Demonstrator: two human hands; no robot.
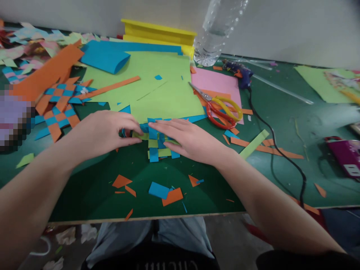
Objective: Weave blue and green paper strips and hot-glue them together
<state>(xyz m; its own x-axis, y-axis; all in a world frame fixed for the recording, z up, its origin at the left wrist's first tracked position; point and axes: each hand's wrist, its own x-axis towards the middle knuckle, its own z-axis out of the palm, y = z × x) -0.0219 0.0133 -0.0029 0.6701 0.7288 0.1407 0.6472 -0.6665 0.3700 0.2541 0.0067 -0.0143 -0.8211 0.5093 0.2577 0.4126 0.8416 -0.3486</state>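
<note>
A small woven piece of blue and green paper strips lies on the green table in front of me. My left hand curls at its left side, thumb and fingers closed on the end of a green paper strip. Across the top and right of the weave rests my right hand, its fingers stretched out flat and hiding part of the strips. Just beyond both hands is a large light-green paper sheet.
Scissors with red and yellow handles lie right of the sheet, near a glue gun with a black cord. A plastic bottle stands behind. Orange-and-blue woven pieces sit left. Paper scraps lie near the front edge.
</note>
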